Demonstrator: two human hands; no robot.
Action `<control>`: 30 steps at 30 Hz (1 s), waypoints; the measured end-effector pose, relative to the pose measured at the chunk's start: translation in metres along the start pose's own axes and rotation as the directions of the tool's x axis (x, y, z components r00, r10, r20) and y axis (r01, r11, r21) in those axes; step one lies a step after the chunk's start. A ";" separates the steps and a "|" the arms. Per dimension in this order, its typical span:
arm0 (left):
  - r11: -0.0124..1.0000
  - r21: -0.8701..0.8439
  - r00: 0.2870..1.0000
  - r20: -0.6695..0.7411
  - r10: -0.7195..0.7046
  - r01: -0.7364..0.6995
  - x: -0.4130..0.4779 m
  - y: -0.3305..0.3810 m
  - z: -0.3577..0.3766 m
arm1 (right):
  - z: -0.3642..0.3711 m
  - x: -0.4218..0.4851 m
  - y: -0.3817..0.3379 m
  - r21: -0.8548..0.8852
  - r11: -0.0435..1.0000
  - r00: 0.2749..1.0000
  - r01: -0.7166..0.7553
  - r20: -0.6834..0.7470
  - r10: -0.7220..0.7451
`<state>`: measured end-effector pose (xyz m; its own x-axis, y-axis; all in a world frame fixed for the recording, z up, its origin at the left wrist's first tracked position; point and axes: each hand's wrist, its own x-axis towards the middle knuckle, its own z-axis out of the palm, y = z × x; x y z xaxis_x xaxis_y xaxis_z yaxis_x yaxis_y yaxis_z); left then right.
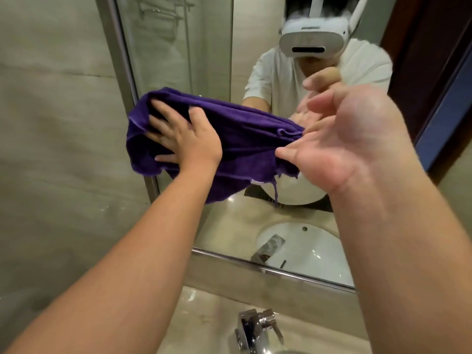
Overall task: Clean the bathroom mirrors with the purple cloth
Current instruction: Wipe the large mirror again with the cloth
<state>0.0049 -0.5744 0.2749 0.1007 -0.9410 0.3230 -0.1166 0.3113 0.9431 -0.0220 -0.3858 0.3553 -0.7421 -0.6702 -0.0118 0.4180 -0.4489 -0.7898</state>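
Purple cloth spread on the mirror, low down near its left frame, and we have our left hand flat on it, fingers straight and splayed, pressing the fabric to the glass. Our right hand is at the cloth's right end, fingers loose and uncurled, thumb tip just touching the bunched edge without closing round it. Down below, the chrome faucet stands on the beige counter under the mirror's bottom rail
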 end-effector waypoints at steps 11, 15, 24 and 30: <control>0.979 0.160 0.991 0.060 0.120 -0.128 -0.051 -0.015 0.020 | -0.063 -0.011 0.090 -0.894 -0.060 0.726 0.444 0.398 -0.561; 0.977 0.163 0.991 0.043 0.130 -0.136 -0.070 -0.008 0.034 | -0.060 0.005 0.080 -0.830 -0.194 0.544 0.523 0.500 -0.674; 0.994 0.068 0.993 -0.066 0.093 -0.089 -0.072 -0.006 0.047 | -0.073 0.028 0.062 -0.395 -0.300 0.154 0.869 0.790 -0.593; 0.992 0.036 0.990 -0.065 0.121 -0.119 -0.073 -0.007 0.044 | -0.080 0.034 0.115 -0.426 -0.007 0.371 0.905 0.795 -0.480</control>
<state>-0.0452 -0.5138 0.2411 0.1499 -0.8856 0.4395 -0.1629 0.4163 0.8945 -0.0409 -0.4126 0.2155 -0.0592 -0.5026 0.8625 -0.8975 -0.3516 -0.2664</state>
